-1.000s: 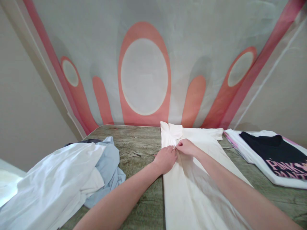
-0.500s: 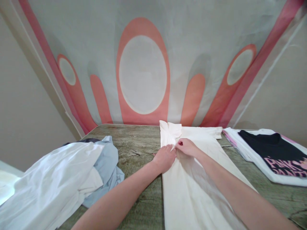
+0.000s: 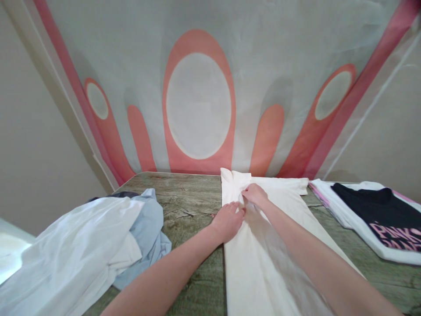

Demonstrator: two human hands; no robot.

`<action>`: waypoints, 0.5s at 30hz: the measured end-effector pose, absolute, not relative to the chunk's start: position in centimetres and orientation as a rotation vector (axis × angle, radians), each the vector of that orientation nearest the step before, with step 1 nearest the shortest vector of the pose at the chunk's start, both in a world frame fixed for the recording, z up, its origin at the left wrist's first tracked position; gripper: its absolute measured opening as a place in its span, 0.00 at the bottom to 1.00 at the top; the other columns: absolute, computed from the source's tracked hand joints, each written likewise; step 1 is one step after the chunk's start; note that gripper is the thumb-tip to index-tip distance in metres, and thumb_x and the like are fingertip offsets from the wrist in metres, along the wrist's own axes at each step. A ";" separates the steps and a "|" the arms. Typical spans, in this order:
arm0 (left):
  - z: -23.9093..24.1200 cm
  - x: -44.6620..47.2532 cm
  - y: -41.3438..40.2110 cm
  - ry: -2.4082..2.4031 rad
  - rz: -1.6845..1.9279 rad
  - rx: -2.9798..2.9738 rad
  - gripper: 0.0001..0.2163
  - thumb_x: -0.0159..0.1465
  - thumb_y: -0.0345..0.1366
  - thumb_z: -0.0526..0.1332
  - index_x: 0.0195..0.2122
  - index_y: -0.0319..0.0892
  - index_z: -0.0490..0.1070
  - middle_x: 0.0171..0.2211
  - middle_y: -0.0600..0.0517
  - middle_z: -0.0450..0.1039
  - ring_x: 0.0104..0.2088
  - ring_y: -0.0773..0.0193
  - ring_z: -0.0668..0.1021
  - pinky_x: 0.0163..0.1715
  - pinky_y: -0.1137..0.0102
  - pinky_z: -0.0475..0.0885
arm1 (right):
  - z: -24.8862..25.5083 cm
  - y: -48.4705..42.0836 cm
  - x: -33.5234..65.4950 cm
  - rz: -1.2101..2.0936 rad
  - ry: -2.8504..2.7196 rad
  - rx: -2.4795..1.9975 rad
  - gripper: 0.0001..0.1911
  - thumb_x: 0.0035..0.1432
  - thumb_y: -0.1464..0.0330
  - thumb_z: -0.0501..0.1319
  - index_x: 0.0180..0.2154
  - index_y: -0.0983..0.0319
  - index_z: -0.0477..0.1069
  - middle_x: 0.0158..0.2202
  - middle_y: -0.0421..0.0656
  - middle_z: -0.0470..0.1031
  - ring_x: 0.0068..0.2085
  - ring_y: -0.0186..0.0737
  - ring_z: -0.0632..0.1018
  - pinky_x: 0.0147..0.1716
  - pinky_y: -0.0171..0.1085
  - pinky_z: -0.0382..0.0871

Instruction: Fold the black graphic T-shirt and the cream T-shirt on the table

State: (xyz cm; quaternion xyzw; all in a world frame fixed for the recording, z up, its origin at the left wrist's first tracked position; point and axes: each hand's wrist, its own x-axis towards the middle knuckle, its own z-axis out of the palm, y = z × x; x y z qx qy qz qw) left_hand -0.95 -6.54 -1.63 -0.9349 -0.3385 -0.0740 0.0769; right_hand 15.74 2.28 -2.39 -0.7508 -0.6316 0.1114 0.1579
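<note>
A cream T-shirt (image 3: 238,267) lies lengthwise on the wood-patterned table, its left side folded inward and one sleeve turned over at the far left. My left hand (image 3: 229,220) rests at the shirt's left edge, fingers bent and closed on the cloth. Just beyond it, my right hand (image 3: 255,194) pinches a raised crease of the same shirt below the turned sleeve; its fingertips are partly hidden. A shadowed ridge in the cloth runs from the hands toward me, under my right forearm.
Left of the shirt is a loose heap with a white garment (image 3: 88,237) and a light blue garment (image 3: 153,224). Folded shirts, a black printed one (image 3: 378,210) on top, lie at the right. The wood-patterned table (image 3: 187,193) ends at a printed backdrop (image 3: 199,105).
My right hand has moved slightly away from my left hand, toward the turned sleeve, opening a small gap between them. My left hand stays at the shirt's edge. The view has shifted slightly.
</note>
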 end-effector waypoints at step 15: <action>-1.3 -1.7 -8.1 -1.196 -0.073 -2.926 0.30 0.65 0.54 0.38 0.63 0.42 0.46 0.64 0.41 0.42 0.63 0.46 0.47 0.56 0.48 0.46 | -2.2 1.0 16.3 0.183 -1.871 -1.968 0.11 0.56 0.67 0.54 0.37 0.65 0.72 0.38 0.50 0.75 0.39 0.41 0.75 0.39 0.36 0.65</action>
